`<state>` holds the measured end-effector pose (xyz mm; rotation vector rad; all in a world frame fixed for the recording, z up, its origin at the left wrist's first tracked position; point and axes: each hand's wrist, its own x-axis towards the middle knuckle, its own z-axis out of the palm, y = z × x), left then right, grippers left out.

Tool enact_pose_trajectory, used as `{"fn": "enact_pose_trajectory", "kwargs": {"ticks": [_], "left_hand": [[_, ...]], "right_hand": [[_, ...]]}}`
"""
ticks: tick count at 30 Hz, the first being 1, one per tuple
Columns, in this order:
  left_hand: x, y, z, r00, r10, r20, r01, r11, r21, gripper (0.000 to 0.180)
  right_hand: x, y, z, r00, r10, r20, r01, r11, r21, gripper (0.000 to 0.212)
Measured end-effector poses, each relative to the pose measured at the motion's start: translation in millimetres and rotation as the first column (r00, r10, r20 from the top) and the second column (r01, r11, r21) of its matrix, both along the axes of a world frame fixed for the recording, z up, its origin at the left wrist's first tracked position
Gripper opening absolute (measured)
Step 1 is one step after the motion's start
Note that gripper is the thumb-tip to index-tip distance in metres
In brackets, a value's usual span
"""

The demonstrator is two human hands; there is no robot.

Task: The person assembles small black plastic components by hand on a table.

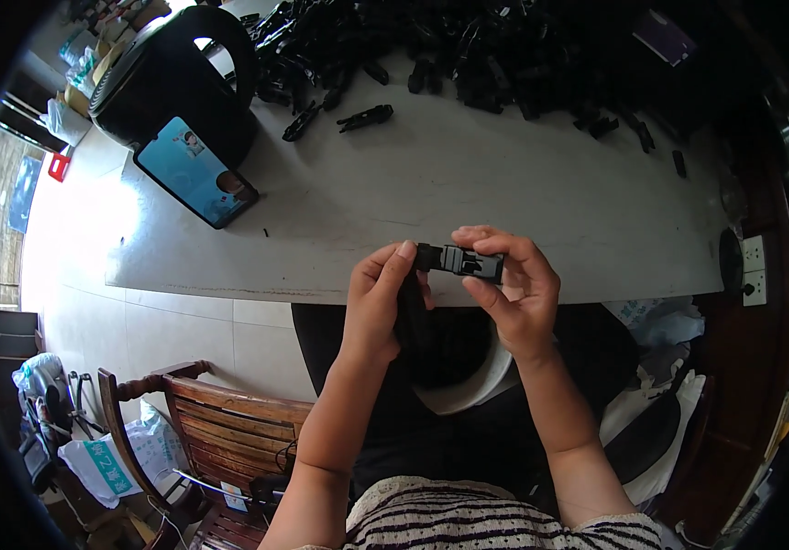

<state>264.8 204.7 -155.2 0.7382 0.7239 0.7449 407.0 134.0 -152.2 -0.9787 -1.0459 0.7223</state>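
Note:
Over the table's front edge, I hold a small black plastic part shaped like a buckle, level between both hands. My left hand pinches its left end, thumb on top. A dark strip-like shape hangs below those fingers, too dark to make out well. My right hand grips the right end between thumb and curved fingers. Beyond my hands, a heap of similar black plastic parts covers the back of the grey table. A few loose black parts lie just in front of the heap.
A black kettle stands at the back left, with a lit phone leaning against it. Below my hands is a white bucket with a dark inside. A wooden chair stands left, a wall socket is right.

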Motion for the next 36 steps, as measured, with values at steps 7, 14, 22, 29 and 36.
{"fn": "enact_pose_trajectory", "kwargs": {"ticks": [7, 14, 22, 29, 36], "left_hand": [[2, -12, 5, 1.000, 0.009, -0.013, -0.008, 0.998, 0.061, 0.028], [7, -13, 3, 0.985, 0.162, 0.062, -0.161, 0.987, -0.022, 0.032], [-5, -19, -1, 1.000, -0.009, -0.016, 0.010, 0.997, 0.076, 0.012], [-35, -47, -25, 0.968, -0.242, -0.059, 0.250, 0.937, 0.243, 0.014], [-33, -24, 5, 0.801, 0.038, -0.597, 0.541, 0.381, 0.750, 0.040]], "right_hand": [[-3, -9, -1, 1.000, 0.020, -0.020, -0.020, 1.000, 0.019, 0.025], [-5, -10, 0, 1.000, 0.001, -0.017, 0.000, 0.999, 0.045, 0.028], [8, -14, 6, 0.919, -0.033, 0.393, 0.049, 0.998, -0.029, 0.026], [12, -66, -7, 0.971, 0.236, -0.032, -0.225, 0.864, -0.451, 0.018], [23, -78, -11, 0.800, 0.133, 0.585, 0.180, 0.877, -0.445, 0.018]]}}
